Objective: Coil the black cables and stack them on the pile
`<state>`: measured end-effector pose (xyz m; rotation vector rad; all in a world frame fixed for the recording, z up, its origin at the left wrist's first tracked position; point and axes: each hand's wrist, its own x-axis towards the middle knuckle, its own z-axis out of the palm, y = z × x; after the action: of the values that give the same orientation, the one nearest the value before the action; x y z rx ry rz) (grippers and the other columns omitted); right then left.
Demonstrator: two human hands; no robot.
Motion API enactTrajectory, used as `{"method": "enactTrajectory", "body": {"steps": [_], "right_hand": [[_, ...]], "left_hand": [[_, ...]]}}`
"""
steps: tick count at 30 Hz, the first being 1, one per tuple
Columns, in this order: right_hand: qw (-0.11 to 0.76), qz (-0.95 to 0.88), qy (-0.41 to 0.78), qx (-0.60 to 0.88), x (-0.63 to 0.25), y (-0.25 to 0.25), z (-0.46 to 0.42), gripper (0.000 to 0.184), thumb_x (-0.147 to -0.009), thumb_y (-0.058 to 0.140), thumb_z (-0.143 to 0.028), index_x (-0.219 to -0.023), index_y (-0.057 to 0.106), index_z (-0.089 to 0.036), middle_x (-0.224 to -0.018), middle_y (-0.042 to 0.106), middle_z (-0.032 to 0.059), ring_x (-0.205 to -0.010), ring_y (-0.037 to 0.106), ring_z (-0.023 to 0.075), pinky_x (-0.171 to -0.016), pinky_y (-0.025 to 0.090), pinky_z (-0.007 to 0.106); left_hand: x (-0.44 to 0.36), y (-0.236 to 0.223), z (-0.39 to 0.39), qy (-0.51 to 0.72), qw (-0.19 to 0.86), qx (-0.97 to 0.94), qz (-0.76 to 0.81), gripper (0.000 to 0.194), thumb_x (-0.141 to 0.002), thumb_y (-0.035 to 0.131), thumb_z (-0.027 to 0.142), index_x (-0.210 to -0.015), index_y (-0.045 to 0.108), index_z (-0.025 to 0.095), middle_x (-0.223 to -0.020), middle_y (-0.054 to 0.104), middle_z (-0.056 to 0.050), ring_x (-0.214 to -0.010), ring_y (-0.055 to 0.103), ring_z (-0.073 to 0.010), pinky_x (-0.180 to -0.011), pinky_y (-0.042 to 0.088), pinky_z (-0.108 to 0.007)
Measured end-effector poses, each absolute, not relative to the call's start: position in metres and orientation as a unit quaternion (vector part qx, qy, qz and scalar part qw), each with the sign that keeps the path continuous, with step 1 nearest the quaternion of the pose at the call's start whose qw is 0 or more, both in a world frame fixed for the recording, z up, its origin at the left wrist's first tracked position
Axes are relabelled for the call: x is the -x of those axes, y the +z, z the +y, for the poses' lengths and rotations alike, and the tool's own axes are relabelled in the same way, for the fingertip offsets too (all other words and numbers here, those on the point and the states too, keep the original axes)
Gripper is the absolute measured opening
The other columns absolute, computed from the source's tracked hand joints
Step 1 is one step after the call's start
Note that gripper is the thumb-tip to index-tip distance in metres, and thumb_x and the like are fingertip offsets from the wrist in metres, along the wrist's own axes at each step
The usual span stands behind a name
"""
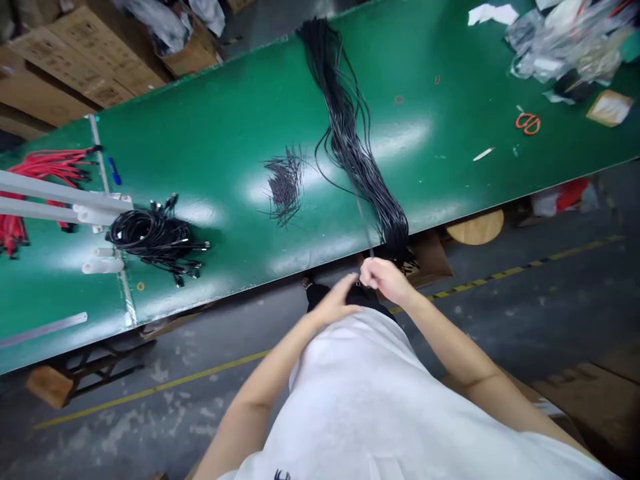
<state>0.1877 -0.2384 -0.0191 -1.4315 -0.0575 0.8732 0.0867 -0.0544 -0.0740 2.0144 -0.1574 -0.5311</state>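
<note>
You are standing at the green worktop (225,160), both hands working just off its near edge. Your right hand (384,277) is closing into a fist, its grip shut around the near end of a thin dark strand (364,223); that strand is running blurred from the long black cable bundle (357,147) down to your fingers. Your left hand (336,303) is reaching in beside the right, its grip open, fingers extended and thumb apart; whether its fingertips are touching the strand, you can't tell.

The bundle is lying across the worktop from far edge to near edge, a few loops straying out at its sides, its near end sticking out over the edge by your right hand. Left of the bundle, a loose pile of short dark strips (285,187) is sitting. Farther left, coiled black cables (150,233) are resting near a blue pen (115,171), with red cables (55,163) lying beyond the pen. Right of the bundle, two small reddish bands (399,100) are lying apart, then a white sliver (483,155), orange-handled scissors (528,123) and a heap of clear plastic bags (565,50). Cardboard boxes (85,50) are standing past the far edge, at upper left.
</note>
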Motion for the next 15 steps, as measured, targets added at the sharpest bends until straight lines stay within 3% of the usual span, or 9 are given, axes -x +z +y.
{"method": "enactTrajectory", "body": {"steps": [2, 4, 7, 8, 10, 12, 14, 15], "right_hand": [[0.775, -0.062, 0.356, 0.519, -0.193, 0.035, -0.270, 0.058, -0.090, 0.044, -0.073, -0.059, 0.039, -0.023, -0.040, 0.027, -0.0050, -0.042, 0.032, 0.0122, -0.049, 0.036, 0.027], [0.856, -0.131, 0.334, 0.372, -0.200, 0.084, -0.297, 0.053, -0.095, 0.044, -0.063, -0.060, 0.040, -0.024, -0.035, 0.023, -0.0062, -0.035, 0.027, 0.0126, -0.044, 0.034, 0.026], [0.886, -0.214, 0.324, 0.254, -0.204, 0.126, -0.304, 0.047, -0.100, 0.043, -0.054, -0.063, 0.048, -0.026, -0.034, 0.030, -0.0072, -0.031, 0.027, 0.0116, -0.040, 0.034, 0.024], [0.883, -0.222, 0.321, 0.259, -0.206, 0.130, -0.296, 0.046, -0.099, 0.046, -0.054, -0.063, 0.049, -0.026, -0.035, 0.032, -0.0070, -0.031, 0.029, 0.0112, -0.040, 0.035, 0.024], [0.869, -0.205, 0.315, 0.321, -0.220, 0.124, -0.272, 0.045, -0.092, 0.057, -0.056, -0.062, 0.049, -0.024, -0.038, 0.032, -0.0064, -0.038, 0.035, 0.0109, -0.046, 0.041, 0.024], [0.846, -0.165, 0.308, 0.402, -0.257, 0.106, -0.248, 0.044, -0.084, 0.068, -0.058, -0.064, 0.049, -0.024, -0.043, 0.029, -0.0067, -0.047, 0.040, 0.0111, -0.055, 0.048, 0.025], [0.821, -0.101, 0.300, 0.476, -0.318, 0.086, -0.235, 0.042, -0.084, 0.068, -0.058, -0.069, 0.049, -0.023, -0.047, 0.024, -0.0083, -0.049, 0.038, 0.0099, -0.057, 0.049, 0.026], [0.809, -0.062, 0.269, 0.518, -0.354, 0.078, -0.236, 0.042, -0.088, 0.065, -0.054, -0.067, 0.046, -0.023, -0.048, 0.018, -0.0096, -0.045, 0.029, 0.0081, -0.051, 0.043, 0.023]], "left_hand": [[-0.094, -0.072, -0.113, -0.257, 0.559, -0.771, -0.165, 0.064, -0.090, 0.060, 0.050, -0.146, 0.046, 0.022, -0.149, 0.052, -0.015, -0.141, 0.046, -0.0262, -0.118, 0.037, -0.045], [-0.102, -0.061, -0.142, -0.256, 0.573, -0.747, -0.218, 0.060, -0.092, 0.058, 0.050, -0.145, 0.047, 0.024, -0.148, 0.052, -0.014, -0.142, 0.044, -0.0252, -0.120, 0.033, -0.045], [-0.117, -0.037, -0.154, -0.218, 0.579, -0.763, -0.186, 0.083, -0.081, 0.069, 0.056, -0.152, 0.038, 0.025, -0.157, 0.040, -0.016, -0.148, 0.033, -0.0295, -0.122, 0.028, -0.048], [-0.120, -0.030, -0.155, -0.216, 0.589, -0.757, -0.183, 0.083, -0.080, 0.070, 0.056, -0.151, 0.038, 0.025, -0.158, 0.039, -0.016, -0.148, 0.033, -0.0301, -0.121, 0.029, -0.047], [-0.124, -0.020, -0.159, -0.256, 0.613, -0.715, -0.219, 0.060, -0.087, 0.062, 0.054, -0.139, 0.052, 0.025, -0.147, 0.052, -0.013, -0.139, 0.045, -0.0277, -0.116, 0.036, -0.042], [-0.120, -0.014, -0.159, -0.335, 0.605, -0.677, -0.251, 0.035, -0.095, 0.048, 0.048, -0.113, 0.065, 0.024, -0.120, 0.068, -0.008, -0.114, 0.063, -0.0222, -0.101, 0.047, -0.035], [-0.107, -0.012, -0.149, -0.383, 0.562, -0.703, -0.209, 0.032, -0.097, 0.041, 0.044, -0.092, 0.064, 0.022, -0.095, 0.070, -0.005, -0.089, 0.064, -0.0182, -0.085, 0.049, -0.031], [-0.098, -0.012, -0.138, -0.383, 0.539, -0.734, -0.158, 0.032, -0.096, 0.041, 0.043, -0.087, 0.061, 0.021, -0.088, 0.068, -0.004, -0.082, 0.062, -0.0172, -0.079, 0.048, -0.030]]}}
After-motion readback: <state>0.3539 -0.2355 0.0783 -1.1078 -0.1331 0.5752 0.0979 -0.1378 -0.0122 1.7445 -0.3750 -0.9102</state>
